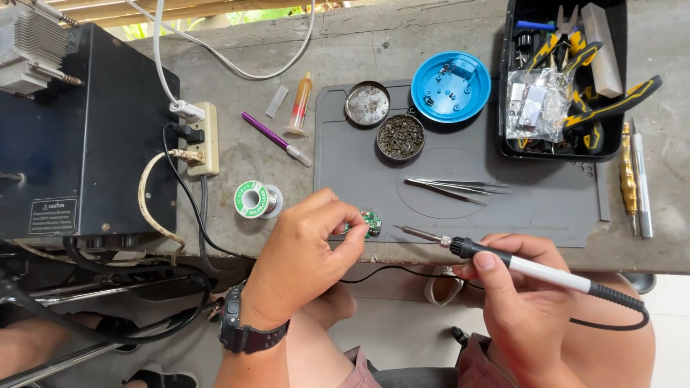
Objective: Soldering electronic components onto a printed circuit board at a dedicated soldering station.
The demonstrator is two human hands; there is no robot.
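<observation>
Low in the frame, the left hand (302, 262), wearing a dark wristwatch (248, 327), is pinching a small green circuit board (368, 223) between thumb and fingertips, its grip closed narrow on the board's edge and steadying it at the near edge of the grey work mat (517, 194), probably to keep it from sliding. At lower right, the right hand (521, 294) is wrapping its grip around one soldering iron (517, 264) pen-fashion; the tip is pointing left toward the board, near it but apart. Its black cord is trailing off at right. Left of the board, one solder spool (253, 199) is lying on the counter (359, 50) within reach. Mid-frame, two pairs of tweezers (456, 188) are lying on the mat. Further up, two round tins (384, 118) and one blue plastic shell (451, 86) are sitting on the mat's far edge. Upper right, a black tray (507, 108) is holding yellow-handled pliers; upper left, a dark power unit (79, 136) is standing beside a power strip (205, 136).
</observation>
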